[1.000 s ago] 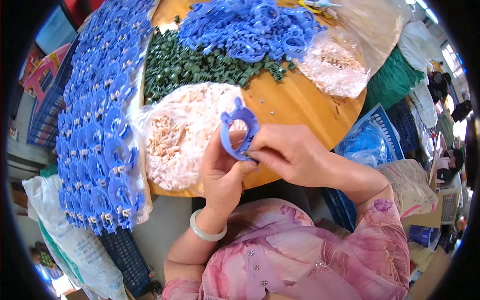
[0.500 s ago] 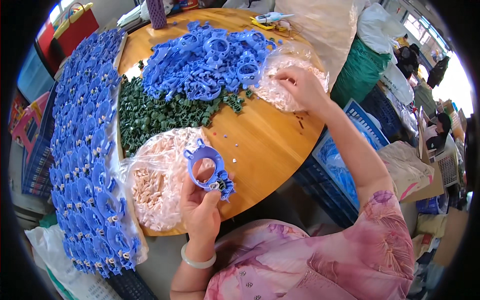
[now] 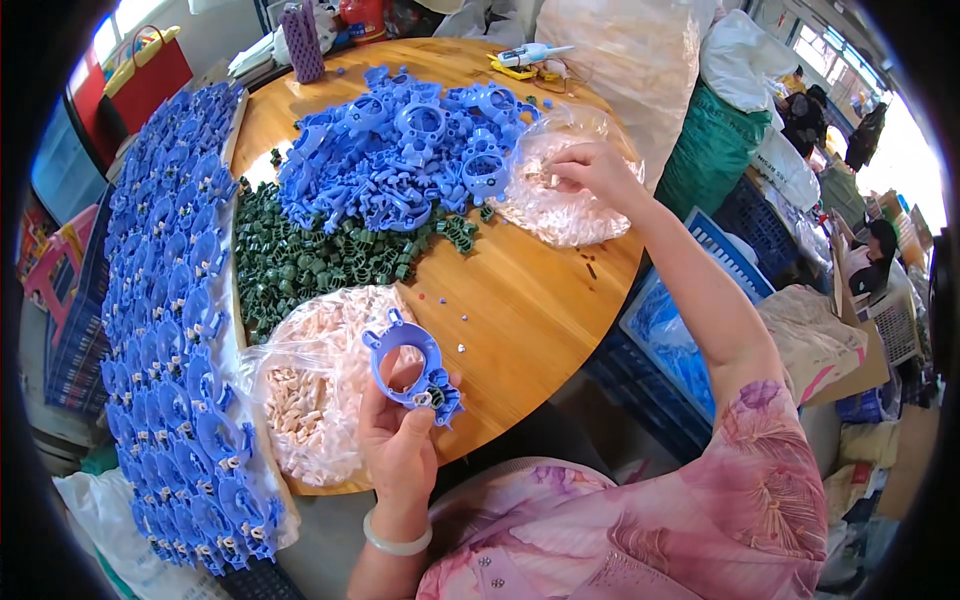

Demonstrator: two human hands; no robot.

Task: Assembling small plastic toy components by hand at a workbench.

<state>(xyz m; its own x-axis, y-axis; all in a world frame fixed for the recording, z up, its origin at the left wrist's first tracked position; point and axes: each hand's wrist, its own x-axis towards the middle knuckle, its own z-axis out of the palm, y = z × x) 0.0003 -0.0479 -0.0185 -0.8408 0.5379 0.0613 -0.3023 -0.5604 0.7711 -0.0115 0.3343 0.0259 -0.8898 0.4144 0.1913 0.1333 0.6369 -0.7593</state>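
Note:
My left hand (image 3: 402,445) grips a blue plastic ring-shaped part (image 3: 408,336) with small ears on its rim. A dark green piece (image 3: 437,397) and a small whitish piece sit in its lower end, by my thumb. At the table's right side my right hand (image 3: 603,177) is over an open clear bag of small pale pink parts (image 3: 570,215). Its fingertips are pinched together; whatever is between them is too small to make out. Next to my left hand lies another clear bag of pale pinkish parts (image 3: 300,400).
A heap of blue plastic parts (image 3: 390,160) and a pile of dark green pieces (image 3: 310,255) cover the far and left side of the round wooden table (image 3: 520,310). Rows of blue assemblies (image 3: 165,330) fill a board at the left. Blue crates (image 3: 690,330) stand at the right.
The view has tilted slightly, so the table sits lower. My right hand has shifted a little left over the bag, fingers still pinched. My left hand keeps its hold on the blue part.

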